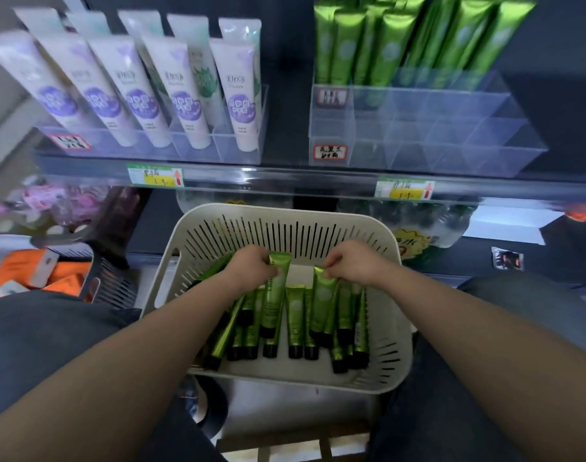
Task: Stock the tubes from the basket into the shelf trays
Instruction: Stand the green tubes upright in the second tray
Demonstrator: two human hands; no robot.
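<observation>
Green tubes (275,295) pinched by both curled hands (251,266) (351,261) inside the basket (218,221).

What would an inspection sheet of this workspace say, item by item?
Surface: shelf rail with two price labels.
Job's things: green tubes lie in the white basket; shelved tubes stand at the back of the right clear tray.
Clutter: orange packets in a dark basket, left.
Hands: left hand grips a first tube; right hand pinches a second tube by its end.
Cables: nothing seen.
Surroundings: purple-label tubes in the left tray.

Orange packets (66,278) — shelf price tags (155,177)
</observation>
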